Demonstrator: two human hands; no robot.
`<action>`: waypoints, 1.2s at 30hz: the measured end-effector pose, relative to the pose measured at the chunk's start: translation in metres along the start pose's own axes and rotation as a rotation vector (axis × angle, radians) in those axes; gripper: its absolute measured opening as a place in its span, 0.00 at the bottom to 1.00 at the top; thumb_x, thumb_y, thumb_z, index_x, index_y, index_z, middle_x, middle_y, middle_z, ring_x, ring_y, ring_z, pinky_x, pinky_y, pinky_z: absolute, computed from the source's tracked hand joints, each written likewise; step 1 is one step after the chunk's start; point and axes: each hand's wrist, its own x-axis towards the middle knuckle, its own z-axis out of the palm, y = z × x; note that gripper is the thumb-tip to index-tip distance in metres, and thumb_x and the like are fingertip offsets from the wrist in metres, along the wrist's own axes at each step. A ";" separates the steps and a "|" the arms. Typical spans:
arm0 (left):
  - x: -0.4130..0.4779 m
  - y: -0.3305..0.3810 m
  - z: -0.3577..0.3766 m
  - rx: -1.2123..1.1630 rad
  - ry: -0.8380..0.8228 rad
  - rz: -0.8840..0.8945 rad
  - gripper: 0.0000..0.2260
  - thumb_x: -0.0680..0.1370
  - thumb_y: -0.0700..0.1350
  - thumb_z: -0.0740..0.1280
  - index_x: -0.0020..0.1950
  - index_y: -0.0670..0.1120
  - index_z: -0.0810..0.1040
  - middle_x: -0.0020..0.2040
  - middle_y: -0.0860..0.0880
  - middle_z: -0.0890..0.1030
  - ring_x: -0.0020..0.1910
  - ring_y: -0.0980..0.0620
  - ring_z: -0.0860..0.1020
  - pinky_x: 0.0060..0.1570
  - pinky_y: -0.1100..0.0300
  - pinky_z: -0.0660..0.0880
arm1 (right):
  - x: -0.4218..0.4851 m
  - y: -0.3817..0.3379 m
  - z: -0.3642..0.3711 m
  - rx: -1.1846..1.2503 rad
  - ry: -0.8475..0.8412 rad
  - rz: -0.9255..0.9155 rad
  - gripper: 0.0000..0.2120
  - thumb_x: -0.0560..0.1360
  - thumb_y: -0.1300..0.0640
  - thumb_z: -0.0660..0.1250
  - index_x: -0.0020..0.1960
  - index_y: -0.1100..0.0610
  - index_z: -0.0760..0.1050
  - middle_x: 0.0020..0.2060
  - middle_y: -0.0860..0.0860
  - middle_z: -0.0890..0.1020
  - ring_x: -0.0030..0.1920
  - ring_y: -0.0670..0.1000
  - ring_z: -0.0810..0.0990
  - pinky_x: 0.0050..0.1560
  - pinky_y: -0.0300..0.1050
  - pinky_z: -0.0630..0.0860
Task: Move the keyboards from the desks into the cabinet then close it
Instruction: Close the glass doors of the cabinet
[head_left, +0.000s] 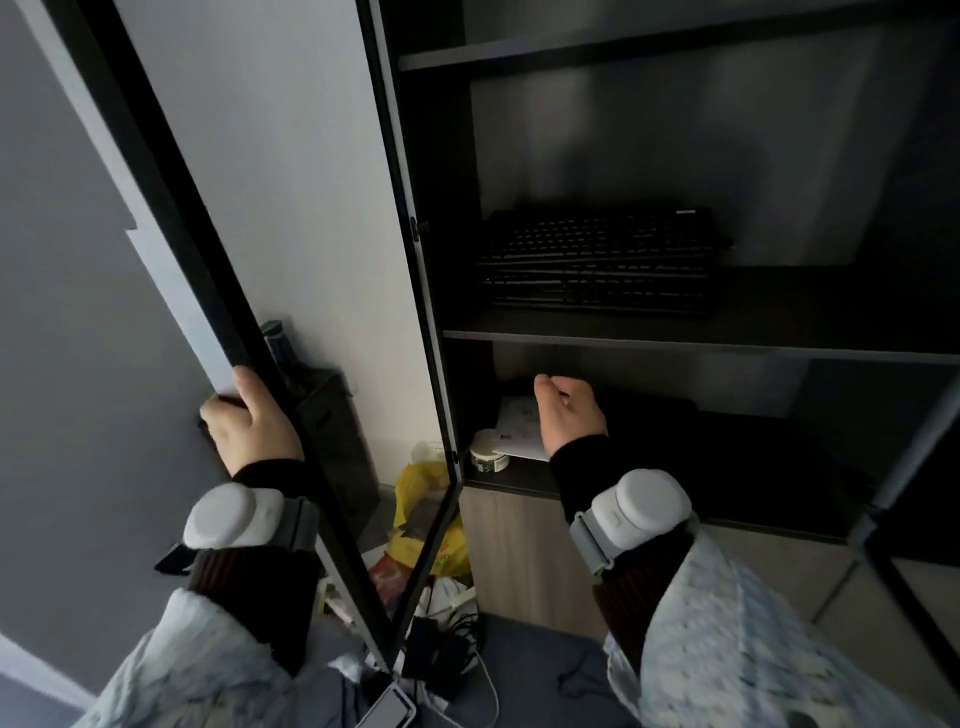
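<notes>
Two black keyboards (597, 260) lie stacked flat on the middle shelf (675, 340) of the open cabinet (431, 156), the upper one set slightly further back than the lower; their keys show as faint pale rows in the dim interior, and finer detail cannot be made out. The stack sits above and beyond the right hand (569, 413), and well to the right of and above the left hand (249, 426). The left hand is clamped on the free edge of the left door (270, 156), thumb on the near face and fingers wrapped behind the dark frame; the door stands swung wide, its glazed panel running from the grip up and away to the hinge side. The right hand hangs loosely curled and empty in front of the lower compartment, just under the middle shelf's front edge, touching nothing visible. Directly beyond that hand lie white papers (519, 428), with a small round container (488, 452) just to its left. Open shelf surface remains to the right of the keyboards, and the compartment above them has free height up to the next shelf (623, 44). Below the left grip, a yellow bag (415, 488) and tangled cables (447, 639) crowd the floor at the door's lower corner.
</notes>
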 end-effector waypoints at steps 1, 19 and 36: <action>-0.011 -0.001 0.002 -0.016 -0.027 0.006 0.26 0.79 0.58 0.54 0.62 0.35 0.68 0.66 0.37 0.72 0.66 0.41 0.70 0.64 0.54 0.63 | -0.003 0.001 -0.005 -0.009 0.030 0.002 0.23 0.77 0.46 0.58 0.67 0.57 0.68 0.65 0.55 0.74 0.63 0.55 0.73 0.57 0.41 0.66; -0.339 0.086 0.167 -0.197 -1.298 -0.593 0.36 0.73 0.59 0.66 0.74 0.43 0.62 0.60 0.40 0.73 0.73 0.41 0.64 0.54 0.47 0.68 | -0.048 0.022 -0.278 0.095 0.611 0.008 0.24 0.74 0.54 0.62 0.69 0.58 0.66 0.66 0.58 0.72 0.66 0.58 0.72 0.66 0.48 0.68; -0.525 0.127 0.205 -0.222 -1.271 -0.483 0.07 0.79 0.48 0.62 0.44 0.47 0.74 0.37 0.50 0.74 0.35 0.55 0.73 0.36 0.60 0.72 | -0.089 0.052 -0.477 0.179 0.910 -0.071 0.31 0.75 0.57 0.61 0.75 0.57 0.55 0.73 0.54 0.64 0.72 0.53 0.64 0.70 0.41 0.59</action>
